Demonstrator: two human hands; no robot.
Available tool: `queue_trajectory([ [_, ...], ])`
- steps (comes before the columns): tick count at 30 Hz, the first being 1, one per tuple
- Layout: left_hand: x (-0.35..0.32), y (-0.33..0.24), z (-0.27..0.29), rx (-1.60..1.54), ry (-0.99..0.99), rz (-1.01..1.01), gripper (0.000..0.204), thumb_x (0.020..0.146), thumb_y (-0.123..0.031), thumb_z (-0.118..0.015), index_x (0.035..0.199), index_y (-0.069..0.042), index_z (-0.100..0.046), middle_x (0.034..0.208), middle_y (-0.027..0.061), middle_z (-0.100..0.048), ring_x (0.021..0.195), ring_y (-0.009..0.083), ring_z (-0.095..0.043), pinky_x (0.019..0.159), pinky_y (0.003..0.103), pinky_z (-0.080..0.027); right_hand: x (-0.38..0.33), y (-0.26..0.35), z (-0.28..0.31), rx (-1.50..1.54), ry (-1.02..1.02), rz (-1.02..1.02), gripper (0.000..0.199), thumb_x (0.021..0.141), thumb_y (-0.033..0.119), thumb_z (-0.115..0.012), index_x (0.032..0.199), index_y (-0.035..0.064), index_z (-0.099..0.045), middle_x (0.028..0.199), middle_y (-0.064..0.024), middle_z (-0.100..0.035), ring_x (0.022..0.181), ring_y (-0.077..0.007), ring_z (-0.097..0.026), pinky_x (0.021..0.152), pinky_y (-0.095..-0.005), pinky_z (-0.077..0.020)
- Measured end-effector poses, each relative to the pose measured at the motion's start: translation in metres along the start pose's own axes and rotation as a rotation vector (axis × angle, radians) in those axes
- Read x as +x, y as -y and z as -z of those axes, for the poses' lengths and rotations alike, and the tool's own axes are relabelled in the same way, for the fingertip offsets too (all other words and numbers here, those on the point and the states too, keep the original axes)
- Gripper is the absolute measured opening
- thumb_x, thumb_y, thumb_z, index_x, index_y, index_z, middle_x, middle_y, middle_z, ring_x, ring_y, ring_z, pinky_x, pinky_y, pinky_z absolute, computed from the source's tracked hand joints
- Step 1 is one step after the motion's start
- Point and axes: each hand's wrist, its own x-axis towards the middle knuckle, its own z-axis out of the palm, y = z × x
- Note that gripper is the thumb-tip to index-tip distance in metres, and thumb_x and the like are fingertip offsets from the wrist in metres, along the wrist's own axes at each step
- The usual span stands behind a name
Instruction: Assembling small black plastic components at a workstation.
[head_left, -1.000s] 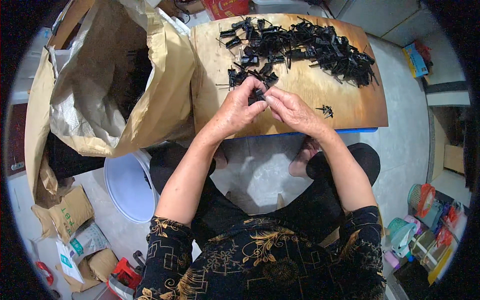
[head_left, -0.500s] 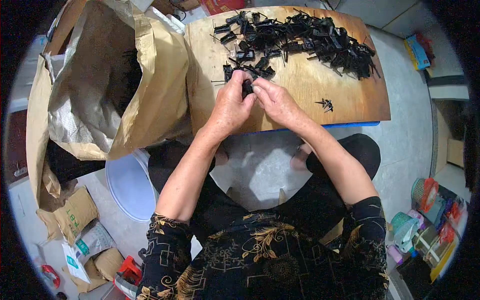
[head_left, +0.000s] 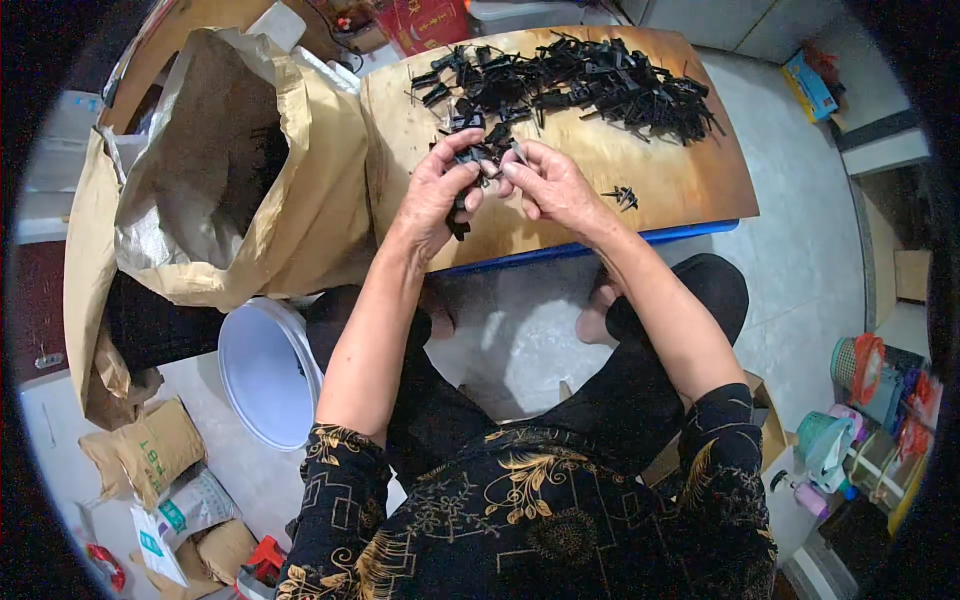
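Note:
Over the near left part of a wooden board [head_left: 680,185], my left hand [head_left: 428,200] holds several small black plastic parts [head_left: 461,222]. Some poke out below its curled fingers, and its thumb presses one near the top. Close beside it, my right hand [head_left: 555,192] pinches a thin grey piece [head_left: 519,152] between thumb and forefinger; its exact kind is too small to tell. Just beyond both hands lie more of these black parts [head_left: 466,118]. A large heap of black plastic parts [head_left: 610,80] with thin stems spreads along the board's far side.
A few small black pieces [head_left: 622,198] lie apart on the board's right. To the left stands a large open paper sack [head_left: 330,180] with a silvery lining. A white tub [head_left: 262,375] sits below it. Baskets and bags [head_left: 828,440] are on the floor at right.
My hands have moved slightly apart from their closed-together grip. The left has turned, showing the black parts in it, and the grey piece now shows in the right. The whole view has shifted a little.

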Motion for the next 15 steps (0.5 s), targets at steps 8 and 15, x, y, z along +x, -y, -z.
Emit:
queue_trajectory([
  [8,-0.006,0.007,0.001,0.048,-0.023,0.018,0.022,0.084,-0.008,-0.051,0.105,-0.011,-0.044,0.077,0.0032,-0.054,0.047,0.0055,-0.044,0.037,0.017,-0.028,-0.003,0.001,0.008,0.078,0.103,-0.019,0.022,0.089,0.024,-0.05,0.1,0.0053,-0.052,0.073,-0.0009,-0.058,0.045,-0.0019,-0.042,0.039,-0.0143,-0.0306],
  [15,-0.012,0.003,-0.004,-0.184,0.369,0.128,0.014,0.086,-0.01,-0.05,0.1,-0.011,-0.047,0.075,0.0077,-0.054,0.044,0.0063,-0.041,0.037,0.015,-0.031,-0.006,0.007,0.014,0.284,0.307,-0.132,0.025,0.085,0.025,-0.058,0.101,0.0075,-0.053,0.069,0.0017,-0.057,0.047,0.0002,-0.04,0.039,-0.0145,-0.027],
])
